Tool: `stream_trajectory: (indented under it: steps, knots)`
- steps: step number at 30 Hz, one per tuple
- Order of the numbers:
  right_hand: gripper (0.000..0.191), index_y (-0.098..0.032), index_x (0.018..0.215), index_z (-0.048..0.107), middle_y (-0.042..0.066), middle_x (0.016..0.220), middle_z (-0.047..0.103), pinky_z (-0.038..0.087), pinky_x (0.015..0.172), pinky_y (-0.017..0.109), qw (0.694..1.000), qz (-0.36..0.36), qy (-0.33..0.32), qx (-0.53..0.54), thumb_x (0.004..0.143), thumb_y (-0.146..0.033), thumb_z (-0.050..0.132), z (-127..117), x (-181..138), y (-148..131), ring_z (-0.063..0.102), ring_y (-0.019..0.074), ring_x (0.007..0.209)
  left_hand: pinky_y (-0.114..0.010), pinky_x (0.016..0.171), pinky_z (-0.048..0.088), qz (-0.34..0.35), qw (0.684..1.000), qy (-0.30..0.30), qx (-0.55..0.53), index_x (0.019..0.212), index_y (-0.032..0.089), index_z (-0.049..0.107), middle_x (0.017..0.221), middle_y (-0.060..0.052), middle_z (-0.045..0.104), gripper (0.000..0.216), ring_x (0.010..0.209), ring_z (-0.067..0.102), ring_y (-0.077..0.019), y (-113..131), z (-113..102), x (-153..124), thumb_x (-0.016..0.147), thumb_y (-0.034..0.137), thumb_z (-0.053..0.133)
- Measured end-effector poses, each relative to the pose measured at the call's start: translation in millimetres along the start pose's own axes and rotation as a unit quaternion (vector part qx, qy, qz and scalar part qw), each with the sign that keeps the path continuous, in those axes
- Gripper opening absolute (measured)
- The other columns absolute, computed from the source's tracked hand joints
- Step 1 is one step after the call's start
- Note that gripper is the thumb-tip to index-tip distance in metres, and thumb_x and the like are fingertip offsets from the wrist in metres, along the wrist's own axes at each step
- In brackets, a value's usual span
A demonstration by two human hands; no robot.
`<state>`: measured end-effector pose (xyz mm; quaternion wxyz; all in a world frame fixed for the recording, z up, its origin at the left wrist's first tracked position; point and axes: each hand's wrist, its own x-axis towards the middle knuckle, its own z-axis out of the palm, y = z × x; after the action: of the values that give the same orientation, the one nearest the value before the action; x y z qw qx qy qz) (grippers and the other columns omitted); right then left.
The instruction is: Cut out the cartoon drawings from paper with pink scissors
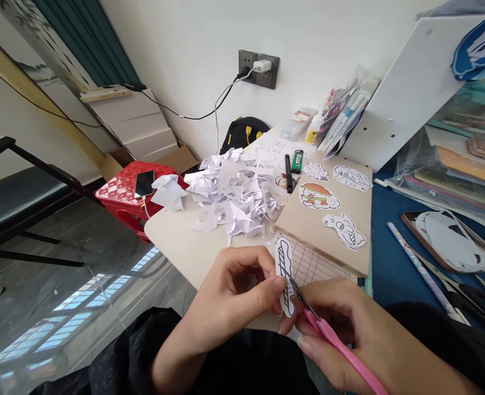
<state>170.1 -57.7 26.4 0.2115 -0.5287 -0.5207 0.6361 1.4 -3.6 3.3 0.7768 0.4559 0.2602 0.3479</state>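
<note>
Trimming a slim white paper cutout with a black line drawing [284,260], held above the table's near edge.
The left hand [236,304] has thumb and fingers pinched closed on the cutout's side; the right hand [343,315] has its fingers curled round pink-handled metal scissors [328,334], blades at the paper's right edge, their gap too small to judge. To cut cleanly, turn the paper into the blades, take short snips at the curves, leave an even white margin and keep the left thumb off the cutting line. Beyond, crumpled white paper scraps [242,197] heap towards the left edge of the cream table [176,236]; a flat brown cardboard piece [302,222] lies towards its right edge.
</note>
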Motion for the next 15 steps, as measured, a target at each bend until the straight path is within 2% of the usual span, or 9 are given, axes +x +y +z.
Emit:
stream_trajectory:
  steps: [3,7,9,11,12,15]
  knots:
    - [0.017,-0.016,0.085,0.068,-0.006,0.059,0.047,0.041,0.055,0.021,1.0,0.001,-0.008,0.006,0.072,-0.009,0.06,-3,-1,-1,0.046,0.0127,0.057,-0.02,0.051,0.044,0.01,0.999,0.02,0.032,0.062,0.016,0.061,0.053,0.002,0.061,0.023,0.048,0.057,-0.0109,-2,-3,-1,0.079,0.025,0.073]
    - [0.019,-0.016,0.089,0.071,-0.005,0.061,0.051,0.041,0.055,0.022,0.998,0.03,-0.056,-0.022,0.071,-0.016,0.069,-15,-3,-3,0.05,0.0135,0.059,-0.02,0.053,0.039,0.05,0.994,0.084,0.057,0.06,0.017,0.062,0.051,0.002,0.061,0.026,0.05,0.052,-0.0105,-7,-12,-2,0.078,0.03,0.075]
    - [0.026,-0.015,0.092,0.072,-0.003,0.066,0.056,0.043,0.057,0.023,0.996,0.052,-0.067,-0.042,0.067,-0.019,0.077,-24,-6,-4,0.054,0.0145,0.061,-0.02,0.055,0.038,0.073,0.99,0.109,0.055,0.061,0.017,0.062,0.053,0.002,0.061,0.026,0.052,0.049,-0.0102,-9,-15,-1,0.079,0.032,0.073]
    - [0.036,-0.015,0.095,0.073,-0.001,0.072,0.059,0.048,0.06,0.024,0.996,0.063,-0.044,-0.054,0.06,-0.016,0.081,-32,-11,-3,0.059,0.017,0.066,-0.019,0.054,0.036,0.085,0.987,0.121,0.055,0.062,0.018,0.06,0.053,0.003,0.06,0.027,0.052,0.047,-0.0096,-10,-15,0,0.082,0.033,0.07]
    - [0.035,-0.015,0.093,0.073,0.0,0.074,0.059,0.05,0.061,0.025,0.996,0.06,-0.022,-0.059,0.058,-0.013,0.079,-35,-14,-3,0.061,0.0182,0.067,-0.019,0.053,0.036,0.088,0.987,0.125,0.053,0.062,0.018,0.06,0.052,0.003,0.059,0.027,0.051,0.046,-0.0094,-10,-15,1,0.082,0.033,0.069]
    - [0.032,-0.015,0.093,0.073,0.007,0.088,0.067,0.058,0.067,0.029,0.997,0.027,0.032,-0.058,0.062,-0.012,0.071,-42,-24,-1,0.067,0.0226,0.074,-0.02,0.052,0.034,0.09,0.987,0.126,0.049,0.064,0.018,0.059,0.052,0.003,0.056,0.027,0.05,0.045,-0.0095,-10,-14,3,0.084,0.034,0.067]
